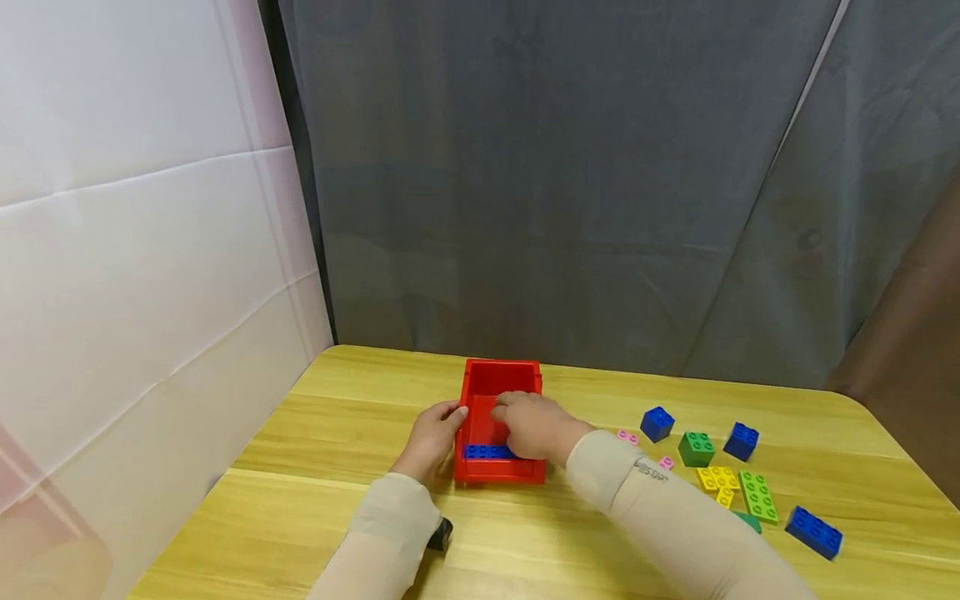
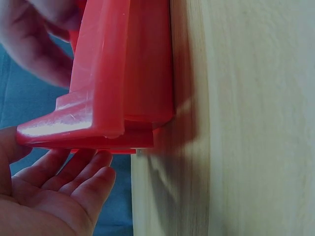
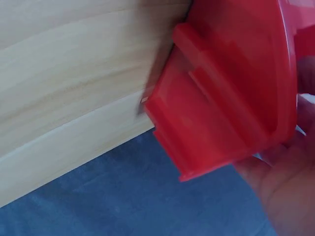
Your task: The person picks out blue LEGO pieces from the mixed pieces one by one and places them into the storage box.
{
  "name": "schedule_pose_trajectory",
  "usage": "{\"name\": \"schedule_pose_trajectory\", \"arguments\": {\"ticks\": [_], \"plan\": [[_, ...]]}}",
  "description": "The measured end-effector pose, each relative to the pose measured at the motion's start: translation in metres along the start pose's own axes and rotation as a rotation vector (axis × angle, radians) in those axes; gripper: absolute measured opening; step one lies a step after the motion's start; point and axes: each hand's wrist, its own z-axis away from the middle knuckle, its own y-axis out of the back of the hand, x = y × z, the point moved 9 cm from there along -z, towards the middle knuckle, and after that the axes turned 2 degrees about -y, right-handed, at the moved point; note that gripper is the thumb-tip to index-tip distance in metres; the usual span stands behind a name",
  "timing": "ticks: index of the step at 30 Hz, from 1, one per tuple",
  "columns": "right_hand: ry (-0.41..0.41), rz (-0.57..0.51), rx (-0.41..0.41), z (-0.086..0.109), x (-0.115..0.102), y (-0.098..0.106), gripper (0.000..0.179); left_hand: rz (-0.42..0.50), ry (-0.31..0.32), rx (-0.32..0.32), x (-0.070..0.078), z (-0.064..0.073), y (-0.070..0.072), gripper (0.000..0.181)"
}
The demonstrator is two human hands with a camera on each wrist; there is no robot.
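Observation:
A red plastic bin stands on the table in front of the person. The left hand grips its left rim. In the left wrist view the thumb is at the rim, and the fingers are under the lip outside. From the right, the other hand reaches over the wall into the bin, its fingers bent downward; I cannot tell whether they hold anything. A long blue building brick lies inside at the near end, its right part hidden by the right hand.
To the right lie loose bricks: blue, green, another blue, yellow, light green, a long blue one and small pink ones. A dark object shows at the left sleeve. Grey curtain hangs behind the table.

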Motion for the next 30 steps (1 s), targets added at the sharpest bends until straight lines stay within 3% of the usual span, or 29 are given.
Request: {"name": "schedule_pose_trajectory", "arguments": {"ticks": [8, 22, 30], "plan": [[-0.017, -0.095, 0.219, 0.021, 0.019, 0.031, 0.05, 0.0, 0.009, 0.001, 0.0, 0.0, 0.0, 0.042], [-0.046, -0.192, 0.417, 0.061, 0.043, 0.052, 0.053, -0.011, 0.002, 0.002, 0.002, -0.001, -0.001, 0.043], [-0.086, -0.207, 0.491, 0.082, 0.062, 0.054, 0.052, -0.013, -0.003, 0.007, 0.003, -0.001, 0.0, 0.044]]}}
